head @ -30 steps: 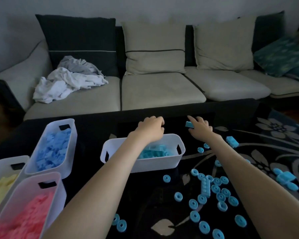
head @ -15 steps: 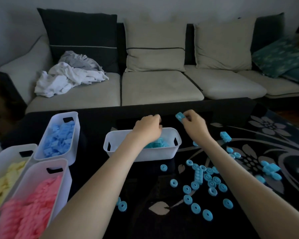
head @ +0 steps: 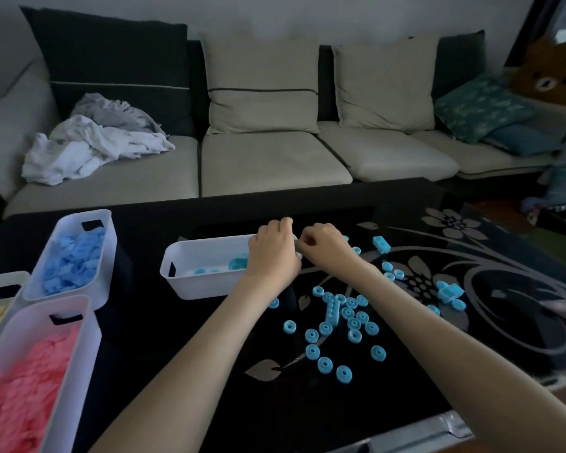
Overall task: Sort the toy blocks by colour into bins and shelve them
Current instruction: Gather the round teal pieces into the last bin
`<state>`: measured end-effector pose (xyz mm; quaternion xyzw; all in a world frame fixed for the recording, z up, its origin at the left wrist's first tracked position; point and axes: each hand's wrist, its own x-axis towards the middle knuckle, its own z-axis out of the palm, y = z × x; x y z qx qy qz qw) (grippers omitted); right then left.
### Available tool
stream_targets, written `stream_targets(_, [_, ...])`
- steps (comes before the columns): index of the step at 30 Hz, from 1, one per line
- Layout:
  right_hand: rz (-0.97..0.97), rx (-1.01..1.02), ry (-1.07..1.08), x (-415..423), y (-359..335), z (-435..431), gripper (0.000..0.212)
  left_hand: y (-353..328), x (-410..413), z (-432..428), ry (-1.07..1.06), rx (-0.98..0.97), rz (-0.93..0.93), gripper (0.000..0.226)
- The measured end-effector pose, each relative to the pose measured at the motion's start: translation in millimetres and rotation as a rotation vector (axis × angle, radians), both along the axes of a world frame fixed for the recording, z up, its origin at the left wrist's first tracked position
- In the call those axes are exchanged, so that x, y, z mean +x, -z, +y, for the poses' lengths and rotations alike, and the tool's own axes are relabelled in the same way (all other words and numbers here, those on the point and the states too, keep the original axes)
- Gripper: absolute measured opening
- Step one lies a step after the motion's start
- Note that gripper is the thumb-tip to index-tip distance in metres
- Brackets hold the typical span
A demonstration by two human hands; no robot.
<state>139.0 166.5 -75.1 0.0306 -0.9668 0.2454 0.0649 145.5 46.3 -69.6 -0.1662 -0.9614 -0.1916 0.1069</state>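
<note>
Head view, left hand (head: 272,253), right hand (head: 327,248), fingers (head: 283,223) curled (hold unclear) over white bin (head: 206,286) end

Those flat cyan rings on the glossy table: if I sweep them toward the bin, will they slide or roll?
Probably slide: the cyan rings lie flat and the black table looks glossy. They look small and plastic, so likely light and apt to scatter. Any tipped on edge might roll.

Bare left forearm (head: 209,351) and bare right forearm (head: 438,344) enter from the lower edge of the frame, uncovered through slender wrists to the left hand (head: 272,253) and right hand (head: 324,248) at centre.
</note>
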Motion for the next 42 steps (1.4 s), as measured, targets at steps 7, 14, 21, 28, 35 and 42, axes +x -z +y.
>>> stream_targets(7, [0.057, -0.090, -0.158, -9, 9, -26, 0.021, -4, -3, -18, -0.118, 0.149, 0.003, 0.038])
stream_targets(14, [0.079, -0.126, 0.272, -27, 20, 59, 0.046, 7, -3, -7, 0.054, 0.222, 0.061, 0.033])
stream_targets(21, [-0.317, 0.038, 0.458, -15, 58, 145, 0.070, 45, 12, 51, 0.384, -0.144, 0.016, 0.043])
stream_targets(28, [-0.304, 0.005, 0.240, -3, 56, 141, 0.055, 76, 13, 56, 0.384, -0.281, -0.254, 0.072])
stream_targets(35, [-0.271, 0.253, 0.007, 27, 62, 122, 0.062, 78, 17, 58, 0.270, -0.079, -0.179, 0.040])
stream_targets(42, [-0.103, 0.284, 0.076, 23, 67, 116, 0.042, 75, 14, 55, 0.277, 0.048, -0.178, 0.023])
